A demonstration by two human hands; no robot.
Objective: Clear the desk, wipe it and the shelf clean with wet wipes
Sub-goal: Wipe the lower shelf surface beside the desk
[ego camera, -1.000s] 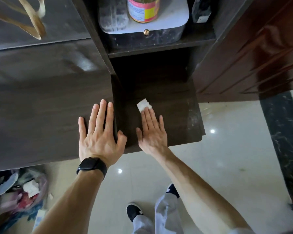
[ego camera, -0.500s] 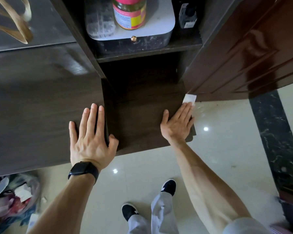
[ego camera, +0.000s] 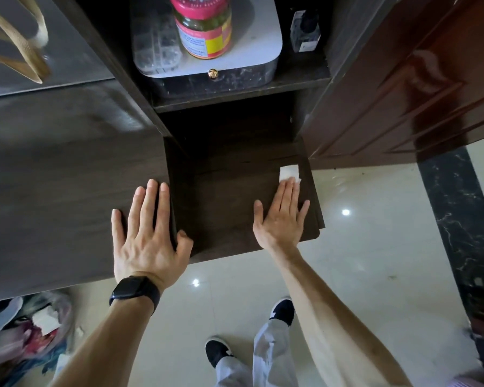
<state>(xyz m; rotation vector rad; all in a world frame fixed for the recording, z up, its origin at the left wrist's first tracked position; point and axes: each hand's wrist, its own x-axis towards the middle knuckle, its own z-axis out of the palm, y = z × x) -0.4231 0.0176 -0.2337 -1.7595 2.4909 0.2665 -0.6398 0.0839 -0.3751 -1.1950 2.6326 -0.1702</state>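
Observation:
A dark wooden desk [ego camera: 53, 196] fills the left side, and a lower dark shelf board [ego camera: 229, 202] adjoins it on the right. My left hand [ego camera: 148, 233], with a black watch on its wrist, lies flat and spread on the desk at its right edge. My right hand [ego camera: 281, 216] lies flat on the shelf board near its right edge, fingers pressing down on a folded white wet wipe [ego camera: 289, 172] whose far end shows past the fingertips.
An upper shelf holds a grey box [ego camera: 243, 65] with a jar [ego camera: 203, 26] and a clear organiser [ego camera: 154, 40] on top, plus a small dark bottle [ego camera: 305, 29]. A brown door [ego camera: 403, 88] stands right. A rubbish bag [ego camera: 25, 339] sits on the tiled floor.
My right hand swept the wipe from the middle of the shelf board to its right edge, then straightened to point forward. My left hand stayed flat on the desk.

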